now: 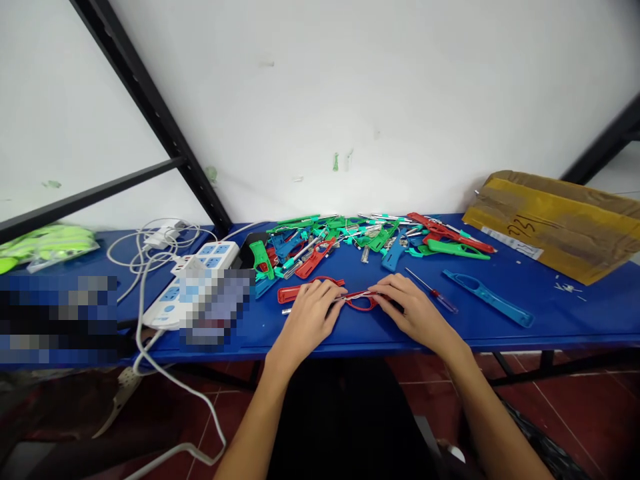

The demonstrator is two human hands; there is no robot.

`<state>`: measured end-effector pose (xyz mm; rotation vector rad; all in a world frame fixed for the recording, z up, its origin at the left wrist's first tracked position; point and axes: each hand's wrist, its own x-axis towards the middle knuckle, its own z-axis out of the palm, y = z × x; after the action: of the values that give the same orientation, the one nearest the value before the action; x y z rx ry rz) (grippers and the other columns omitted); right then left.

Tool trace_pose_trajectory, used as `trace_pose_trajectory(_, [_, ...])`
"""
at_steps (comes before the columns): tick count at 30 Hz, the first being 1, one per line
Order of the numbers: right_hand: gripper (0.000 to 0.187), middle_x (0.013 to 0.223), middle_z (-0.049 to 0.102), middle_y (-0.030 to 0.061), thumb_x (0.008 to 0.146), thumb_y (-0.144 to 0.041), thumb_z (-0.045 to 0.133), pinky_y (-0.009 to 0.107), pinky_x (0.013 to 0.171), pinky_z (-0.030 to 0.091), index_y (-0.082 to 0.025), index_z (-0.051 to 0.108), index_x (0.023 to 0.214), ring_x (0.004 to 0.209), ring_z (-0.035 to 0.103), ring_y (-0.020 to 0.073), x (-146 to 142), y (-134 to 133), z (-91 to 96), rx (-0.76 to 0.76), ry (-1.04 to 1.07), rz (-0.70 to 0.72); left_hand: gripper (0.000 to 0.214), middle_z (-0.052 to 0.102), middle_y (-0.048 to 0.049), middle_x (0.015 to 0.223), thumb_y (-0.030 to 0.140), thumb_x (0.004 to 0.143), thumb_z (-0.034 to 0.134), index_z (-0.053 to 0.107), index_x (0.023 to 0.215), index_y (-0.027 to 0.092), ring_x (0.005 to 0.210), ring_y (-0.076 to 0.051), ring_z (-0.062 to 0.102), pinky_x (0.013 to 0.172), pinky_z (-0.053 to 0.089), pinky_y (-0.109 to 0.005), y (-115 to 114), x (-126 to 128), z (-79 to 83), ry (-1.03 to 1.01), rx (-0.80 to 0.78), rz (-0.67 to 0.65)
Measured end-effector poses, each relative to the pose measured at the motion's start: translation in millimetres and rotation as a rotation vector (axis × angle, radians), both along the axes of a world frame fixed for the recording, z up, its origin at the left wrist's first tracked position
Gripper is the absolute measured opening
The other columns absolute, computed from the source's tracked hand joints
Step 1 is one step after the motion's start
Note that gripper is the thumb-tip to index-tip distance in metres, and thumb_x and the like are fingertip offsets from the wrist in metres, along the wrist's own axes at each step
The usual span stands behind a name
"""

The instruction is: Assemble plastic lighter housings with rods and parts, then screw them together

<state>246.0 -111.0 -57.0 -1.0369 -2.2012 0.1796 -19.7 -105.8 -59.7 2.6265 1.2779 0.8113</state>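
Close to the front edge of the blue table, my left hand (314,308) and my right hand (406,308) are both closed on a red lighter casing half (361,305). Its looped part shows between them, and a thin white wire runs along it. The fingers partly cover the casing. Just beyond my left hand lies another red casing half (290,294), with a small metal piece (286,311) beside it. To the right of my right hand rests a screwdriver (435,293), and farther right a blue casing half (493,300).
A heap of green, blue and red lighter parts (345,233) with metal tubes lies along the wall. A taped carton (555,223) stands at right. At left are a white power strip (167,303), tangled cables (135,257) and a bag of yellow-green items (55,243).
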Motion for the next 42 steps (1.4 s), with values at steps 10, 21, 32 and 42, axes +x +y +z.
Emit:
trace_pose_trajectory(10, [0.025, 0.117, 0.077, 0.0113, 0.115, -0.029, 0.051, 0.049, 0.099, 0.061, -0.022, 0.074, 0.122, 0.107, 0.073, 0.0274, -2.3, 2.1, -2.2, -0.056, -0.058, -0.054, 0.027, 0.076, -0.0057, 0.121, 0.030, 0.117, 0.049, 0.073, 0.125, 0.023, 0.111, -0.022, 0.066, 0.096, 0.044, -0.041, 0.0, 1.3, 3.9, 0.035, 0.015, -0.032])
trace_pose_trajectory(21, [0.022, 0.113, 0.076, 0.0108, 0.114, -0.028, 0.052, 0.045, 0.098, 0.062, -0.022, 0.073, 0.118, 0.106, 0.073, 0.0264, -0.4, 3.3, -1.7, -0.092, -0.014, -0.021, 0.024, 0.075, -0.0036, 0.091, 0.036, 0.110, 0.064, 0.067, 0.093, 0.020, 0.088, -0.023, 0.066, 0.084, 0.040, -0.040, 19.6, 23.1, 19.4, 0.205, 0.073, -0.013])
trace_pose_trajectory(32, [0.026, 0.113, 0.076, 0.0117, 0.116, -0.025, 0.047, 0.043, 0.097, 0.060, -0.021, 0.073, 0.116, 0.104, 0.072, 0.0265, 1.5, 5.5, -3.9, -0.057, -0.058, 0.002, 0.025, 0.071, 0.0031, 0.085, 0.033, 0.106, 0.072, 0.068, 0.085, 0.021, 0.080, -0.017, 0.063, 0.078, 0.036, -0.035, 27.6, 21.7, 12.8, -0.012, -0.182, 0.008])
trace_pose_trajectory(42, [0.024, 0.116, 0.073, 0.0113, 0.115, -0.028, 0.052, 0.043, 0.095, 0.061, -0.020, 0.073, 0.122, 0.102, 0.074, 0.0262, 0.3, 3.7, -6.1, -0.099, -0.056, -0.043, 0.024, 0.078, -0.0007, 0.099, 0.039, 0.109, 0.066, 0.075, 0.097, 0.021, 0.088, -0.019, 0.072, 0.066, 0.034, -0.033, 25.7, 28.0, 42.0, 0.266, -0.160, 0.067])
